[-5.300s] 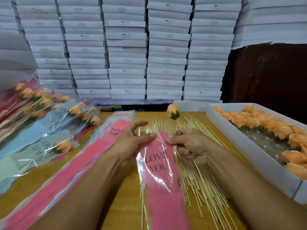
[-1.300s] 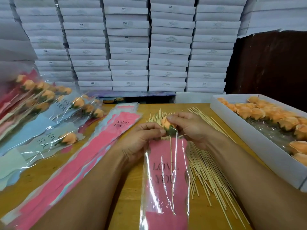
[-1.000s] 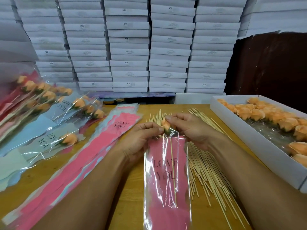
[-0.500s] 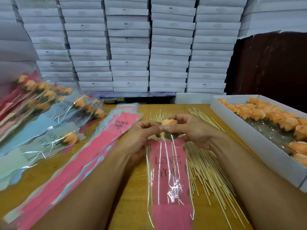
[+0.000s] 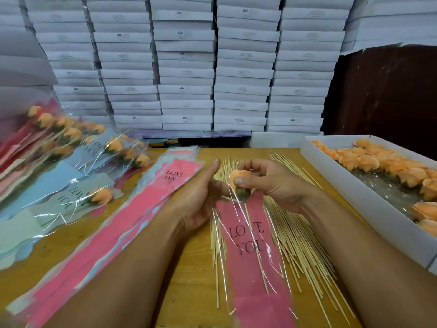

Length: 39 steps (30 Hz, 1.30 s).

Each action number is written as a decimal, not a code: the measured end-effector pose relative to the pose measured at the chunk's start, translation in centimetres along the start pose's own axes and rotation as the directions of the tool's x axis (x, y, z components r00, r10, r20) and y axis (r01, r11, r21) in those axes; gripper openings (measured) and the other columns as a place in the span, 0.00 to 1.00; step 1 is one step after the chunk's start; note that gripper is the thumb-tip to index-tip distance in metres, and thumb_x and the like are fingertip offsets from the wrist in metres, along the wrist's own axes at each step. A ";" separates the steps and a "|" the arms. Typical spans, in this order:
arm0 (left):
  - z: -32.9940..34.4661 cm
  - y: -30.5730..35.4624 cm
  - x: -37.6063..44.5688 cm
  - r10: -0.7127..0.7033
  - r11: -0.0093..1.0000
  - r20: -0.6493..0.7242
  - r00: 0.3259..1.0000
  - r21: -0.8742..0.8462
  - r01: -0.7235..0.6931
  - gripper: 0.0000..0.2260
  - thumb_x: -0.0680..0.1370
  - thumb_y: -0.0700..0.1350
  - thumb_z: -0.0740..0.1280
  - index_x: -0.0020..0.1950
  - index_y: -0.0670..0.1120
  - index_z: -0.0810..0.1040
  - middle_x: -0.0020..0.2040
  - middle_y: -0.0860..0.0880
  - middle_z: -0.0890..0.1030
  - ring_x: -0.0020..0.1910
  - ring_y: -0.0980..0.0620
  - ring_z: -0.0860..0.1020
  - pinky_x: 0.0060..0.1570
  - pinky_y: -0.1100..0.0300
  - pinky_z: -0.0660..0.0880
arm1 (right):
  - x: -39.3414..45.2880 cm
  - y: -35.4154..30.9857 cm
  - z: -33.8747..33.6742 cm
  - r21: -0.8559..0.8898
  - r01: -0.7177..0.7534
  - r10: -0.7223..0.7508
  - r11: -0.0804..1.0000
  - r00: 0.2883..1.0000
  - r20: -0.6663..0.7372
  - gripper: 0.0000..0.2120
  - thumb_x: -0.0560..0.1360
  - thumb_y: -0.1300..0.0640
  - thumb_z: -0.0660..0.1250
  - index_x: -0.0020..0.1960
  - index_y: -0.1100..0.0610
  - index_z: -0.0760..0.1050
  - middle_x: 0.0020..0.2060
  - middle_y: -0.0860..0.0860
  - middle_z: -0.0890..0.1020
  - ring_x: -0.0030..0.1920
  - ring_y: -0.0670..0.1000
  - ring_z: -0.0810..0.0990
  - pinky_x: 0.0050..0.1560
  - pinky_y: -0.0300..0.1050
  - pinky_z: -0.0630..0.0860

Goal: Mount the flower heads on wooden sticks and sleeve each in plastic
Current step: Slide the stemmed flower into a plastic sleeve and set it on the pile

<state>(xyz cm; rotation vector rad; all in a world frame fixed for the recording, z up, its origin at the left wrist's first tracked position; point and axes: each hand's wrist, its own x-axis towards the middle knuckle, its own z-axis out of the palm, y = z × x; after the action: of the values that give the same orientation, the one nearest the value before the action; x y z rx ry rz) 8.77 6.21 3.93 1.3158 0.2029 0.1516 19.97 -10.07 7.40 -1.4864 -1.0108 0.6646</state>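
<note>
We pinch the peach-coloured fabric flower head (image 5: 239,178) between the thumb and fingers of our right hand (image 5: 272,185), its green base sitting at the mouth of the clear plastic sleeve with a pink "LOVE YOU" panel (image 5: 253,252). The thin wooden stick (image 5: 256,252) under the flower runs down inside that sleeve toward us. Our left hand (image 5: 198,202) grips the sleeve's top edge just left of the flower, thumb raised. Beneath both hands lies the loose pile of bare wooden sticks (image 5: 300,237) on the wooden table (image 5: 189,268). Left of our left hand lies the stack of flat pink sleeves (image 5: 132,221); further left, finished sleeved flowers (image 5: 71,147). Right of our right hand sits the white cardboard tray (image 5: 354,200) of peach flower heads (image 5: 387,164)
</note>
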 end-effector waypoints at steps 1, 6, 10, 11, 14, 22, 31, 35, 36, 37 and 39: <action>0.0 0.0 0.0 0.005 1.000 -0.008 1.000 -0.004 -0.005 0.33 0.73 0.68 0.66 0.45 0.35 0.84 0.51 0.32 0.82 0.43 0.43 0.82 0.44 0.54 0.81 | 0.0 0.0 0.1 -0.014 0.005 -0.005 1.000 1.000 0.009 0.14 0.70 0.58 0.76 0.53 0.58 0.78 0.40 0.53 0.85 0.38 0.48 0.81 0.43 0.41 0.77; 0.0 -0.1 0.2 0.004 0.999 -0.028 1.000 0.035 -0.003 0.33 0.63 0.68 0.77 0.45 0.37 0.83 0.48 0.33 0.82 0.42 0.39 0.81 0.46 0.50 0.80 | -0.2 -0.2 0.4 -0.112 0.019 -0.017 0.994 1.000 0.023 0.14 0.70 0.48 0.74 0.46 0.59 0.81 0.38 0.52 0.83 0.39 0.49 0.80 0.51 0.47 0.75; 0.0 0.0 0.1 0.019 0.999 -0.001 1.000 0.045 -0.019 0.29 0.69 0.66 0.75 0.49 0.39 0.86 0.46 0.38 0.85 0.42 0.42 0.83 0.45 0.52 0.81 | -0.4 -0.2 0.5 -0.188 0.014 -0.008 0.982 0.999 0.033 0.14 0.69 0.45 0.74 0.36 0.56 0.82 0.33 0.49 0.81 0.38 0.47 0.78 0.53 0.46 0.72; 0.0 0.1 0.0 0.018 0.999 0.011 1.000 0.038 -0.018 0.30 0.69 0.66 0.76 0.51 0.39 0.86 0.49 0.37 0.85 0.46 0.40 0.83 0.51 0.47 0.81 | -0.3 -0.1 0.4 -0.194 0.015 -0.010 0.981 1.000 0.026 0.17 0.69 0.45 0.74 0.36 0.60 0.81 0.33 0.51 0.80 0.38 0.48 0.78 0.52 0.46 0.71; 0.1 0.2 -0.2 0.016 1.000 0.012 1.000 0.025 -0.016 0.32 0.66 0.65 0.78 0.51 0.36 0.85 0.51 0.35 0.84 0.49 0.37 0.79 0.65 0.39 0.72 | -0.2 -0.2 0.2 -0.175 0.027 -0.020 0.984 0.999 0.045 0.15 0.76 0.51 0.71 0.36 0.60 0.80 0.33 0.51 0.81 0.37 0.47 0.78 0.46 0.41 0.74; 0.2 0.2 -0.4 0.026 0.997 0.012 1.000 -0.075 -0.025 0.25 0.62 0.61 0.82 0.48 0.44 0.86 0.44 0.42 0.85 0.39 0.48 0.83 0.45 0.54 0.82 | 1.0 0.6 -1.1 -0.052 0.031 -0.043 0.998 0.968 -0.245 0.19 0.80 0.55 0.67 0.31 0.53 0.80 0.39 0.52 0.84 0.37 0.46 0.77 0.36 0.39 0.75; 1.4 1.7 -2.9 -0.230 0.926 0.111 0.967 0.331 0.182 0.13 0.71 0.38 0.76 0.52 0.35 0.84 0.45 0.38 0.85 0.38 0.46 0.84 0.41 0.55 0.83 | 1.6 2.1 -4.6 -0.178 -0.033 -0.106 0.984 0.688 -0.718 0.15 0.79 0.49 0.71 0.41 0.60 0.81 0.36 0.48 0.83 0.39 0.49 0.80 0.44 0.46 0.76; 3.4 2.7 -4.1 -0.210 0.892 0.062 0.976 0.420 0.165 0.07 0.73 0.31 0.72 0.50 0.35 0.83 0.47 0.37 0.84 0.46 0.39 0.83 0.55 0.42 0.80 | 1.7 2.9 -5.5 -0.177 -0.046 -0.105 0.983 0.648 -0.754 0.14 0.78 0.48 0.70 0.38 0.54 0.80 0.33 0.45 0.81 0.38 0.50 0.79 0.40 0.46 0.76; 3.8 2.7 -4.4 -0.189 0.880 0.036 0.981 0.450 0.152 0.06 0.73 0.30 0.72 0.48 0.36 0.83 0.46 0.38 0.84 0.47 0.39 0.82 0.57 0.39 0.79 | 1.8 3.1 -5.6 -0.178 -0.053 -0.101 0.983 0.653 -0.751 0.14 0.78 0.47 0.70 0.37 0.53 0.79 0.32 0.44 0.81 0.38 0.50 0.78 0.40 0.47 0.76; 4.1 2.5 -4.6 -0.164 0.867 0.011 0.986 0.478 0.139 0.05 0.73 0.30 0.72 0.46 0.38 0.83 0.46 0.38 0.83 0.47 0.39 0.81 0.59 0.37 0.77 | 1.9 3.2 -5.6 -0.177 -0.062 -0.093 0.982 0.662 -0.744 0.14 0.79 0.47 0.69 0.38 0.52 0.79 0.34 0.45 0.81 0.39 0.50 0.79 0.40 0.48 0.77; 4.2 2.1 -5.0 -0.115 0.845 -0.036 0.993 0.521 0.117 0.08 0.74 0.31 0.72 0.40 0.43 0.83 0.42 0.41 0.83 0.43 0.42 0.81 0.54 0.40 0.79 | 2.1 3.2 -5.6 -0.146 -0.074 -0.057 0.986 0.683 -0.728 0.14 0.81 0.43 0.65 0.42 0.50 0.79 0.42 0.49 0.82 0.41 0.50 0.79 0.36 0.48 0.78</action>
<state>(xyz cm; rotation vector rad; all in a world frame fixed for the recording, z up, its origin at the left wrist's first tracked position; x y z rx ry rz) 4.88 1.65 7.28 1.8438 0.3433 -0.0104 26.46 -10.89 5.51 -1.6900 -0.4228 -0.0595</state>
